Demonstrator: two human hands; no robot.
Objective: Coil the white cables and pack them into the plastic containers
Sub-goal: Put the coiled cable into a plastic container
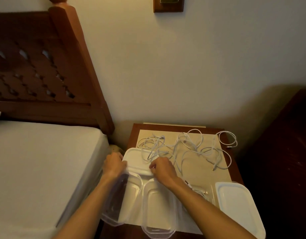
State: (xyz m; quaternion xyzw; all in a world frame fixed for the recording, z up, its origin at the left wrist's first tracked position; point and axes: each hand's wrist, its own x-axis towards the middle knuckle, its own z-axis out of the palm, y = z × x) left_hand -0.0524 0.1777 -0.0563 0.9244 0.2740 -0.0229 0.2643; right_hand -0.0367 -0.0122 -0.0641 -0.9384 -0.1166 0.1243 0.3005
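Note:
Several white cables (188,147) lie tangled across the beige mat (197,171) on a small wooden table. A white lid (138,159) sits tilted at the mat's left, with a cable looping over it. My left hand (114,163) grips the lid's left edge. My right hand (161,168) has curled fingers at the lid's near right edge, pinching it or a cable; I cannot tell which. Two clear plastic containers (157,209) stand side by side below my hands. A third clear container (203,192) holding a coiled cable is partly hidden by my right forearm.
Another white lid (238,206) lies at the table's front right. A bed with a white sheet (38,166) and a carved wooden headboard (45,69) stands close on the left. Dark wooden furniture (287,152) flanks the table's right. The wall is just behind.

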